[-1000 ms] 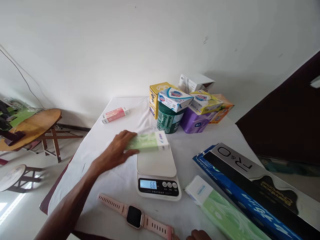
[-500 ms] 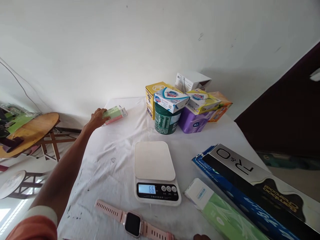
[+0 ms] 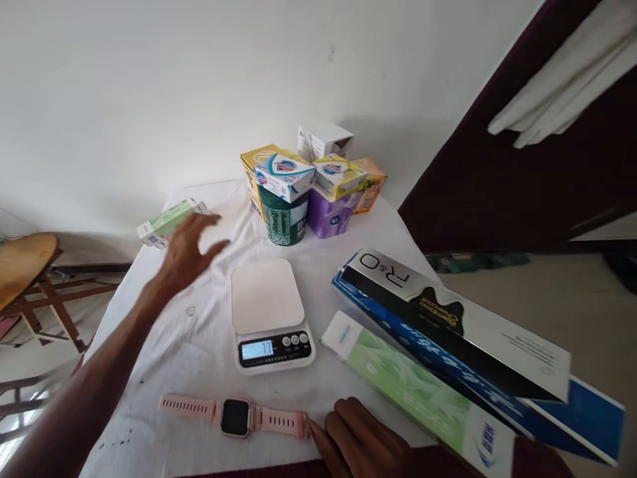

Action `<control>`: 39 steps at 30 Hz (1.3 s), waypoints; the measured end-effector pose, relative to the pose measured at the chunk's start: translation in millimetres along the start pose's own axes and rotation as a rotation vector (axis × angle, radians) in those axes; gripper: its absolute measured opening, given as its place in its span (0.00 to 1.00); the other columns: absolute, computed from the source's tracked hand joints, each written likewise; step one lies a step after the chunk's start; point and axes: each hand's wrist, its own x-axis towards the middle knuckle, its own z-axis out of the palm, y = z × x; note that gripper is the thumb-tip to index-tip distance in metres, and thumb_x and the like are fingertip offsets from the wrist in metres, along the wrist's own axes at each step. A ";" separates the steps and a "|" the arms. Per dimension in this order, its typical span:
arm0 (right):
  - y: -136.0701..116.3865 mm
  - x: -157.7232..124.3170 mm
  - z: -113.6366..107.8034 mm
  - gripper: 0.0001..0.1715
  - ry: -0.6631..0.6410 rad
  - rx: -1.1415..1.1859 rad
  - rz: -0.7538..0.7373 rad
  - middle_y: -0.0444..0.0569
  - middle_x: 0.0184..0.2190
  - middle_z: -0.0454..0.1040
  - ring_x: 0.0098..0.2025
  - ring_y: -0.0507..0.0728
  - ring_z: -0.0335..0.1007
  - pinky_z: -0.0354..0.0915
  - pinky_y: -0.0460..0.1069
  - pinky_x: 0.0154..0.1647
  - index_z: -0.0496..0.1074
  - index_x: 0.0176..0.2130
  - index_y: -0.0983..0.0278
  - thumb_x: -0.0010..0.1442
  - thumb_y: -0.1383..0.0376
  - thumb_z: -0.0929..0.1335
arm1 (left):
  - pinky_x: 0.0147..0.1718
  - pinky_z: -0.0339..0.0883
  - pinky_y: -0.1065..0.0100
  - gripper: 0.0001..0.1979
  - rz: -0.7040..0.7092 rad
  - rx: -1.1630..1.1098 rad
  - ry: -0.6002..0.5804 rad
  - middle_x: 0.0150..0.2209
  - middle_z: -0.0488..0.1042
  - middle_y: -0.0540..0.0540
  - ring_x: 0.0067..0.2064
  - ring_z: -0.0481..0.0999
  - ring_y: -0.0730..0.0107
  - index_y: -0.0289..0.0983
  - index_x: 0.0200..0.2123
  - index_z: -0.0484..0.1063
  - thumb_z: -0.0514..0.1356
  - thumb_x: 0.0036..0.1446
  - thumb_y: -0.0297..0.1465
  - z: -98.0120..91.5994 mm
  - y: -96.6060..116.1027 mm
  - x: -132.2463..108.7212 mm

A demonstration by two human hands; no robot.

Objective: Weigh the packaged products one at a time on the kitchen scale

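Note:
My left hand [image 3: 194, 249] is open above the left of the table, thumb and fingers spread. Behind it, a green-and-white box [image 3: 174, 216] lies near the table's left edge. At the front, my right hand [image 3: 361, 435] has curled fingers, with thumb and fingertip at the strap end of a pink smartwatch [image 3: 235, 417]. The watch lies flat, its screen dark and strap stretched out. Between the hands stands a white kitchen scale [image 3: 269, 295] with a bare plate and a lit display that seems to read 77.
At the back, soap boxes [image 3: 284, 174] rest on a green tub [image 3: 283, 222] and a purple pack [image 3: 328, 212]. Long toothpaste-style boxes, one silver-black [image 3: 458, 325] and one green-white [image 3: 413, 385], lie at the right. A wooden table [image 3: 27, 262] stands left.
My left hand has let go of the green-and-white box and drawn back toward the scale. My right hand has come in to the watch strap. The display went from 66 to 77; the view shifted right.

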 end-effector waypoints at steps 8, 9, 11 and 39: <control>-6.2 -3.9 -3.7 0.17 0.010 -0.008 0.040 0.46 0.26 0.75 0.28 0.54 0.72 0.61 0.49 0.30 0.75 0.35 0.63 0.74 0.67 0.62 | 0.55 0.66 0.55 0.30 0.652 -0.271 -0.394 0.54 0.75 0.36 0.55 0.74 0.53 0.30 0.57 0.69 0.66 0.61 0.46 49.3 188.4 -34.7; -6.4 -5.1 -3.5 0.17 0.019 -0.009 0.042 0.46 0.27 0.76 0.29 0.54 0.73 0.62 0.49 0.31 0.76 0.37 0.63 0.74 0.67 0.61 | 0.56 0.66 0.55 0.31 0.690 -0.236 -0.431 0.55 0.74 0.36 0.55 0.73 0.52 0.30 0.57 0.69 0.67 0.60 0.46 56.8 198.0 -36.4; -6.7 -7.0 -3.7 0.16 0.029 0.006 0.055 0.46 0.30 0.79 0.30 0.55 0.75 0.64 0.49 0.32 0.77 0.40 0.62 0.74 0.67 0.61 | 0.55 0.65 0.56 0.27 0.725 -0.158 -0.470 0.54 0.73 0.37 0.55 0.72 0.52 0.30 0.55 0.69 0.68 0.61 0.41 70.5 209.4 -38.4; -1.2 -2.5 -11.0 0.16 -0.094 0.175 0.120 0.44 0.26 0.68 0.27 0.51 0.66 0.59 0.46 0.28 0.66 0.31 0.61 0.73 0.69 0.62 | 0.50 0.66 0.51 0.26 0.099 0.015 -0.374 0.54 0.71 0.38 0.53 0.72 0.52 0.36 0.63 0.64 0.63 0.66 0.39 1.2 72.3 -56.4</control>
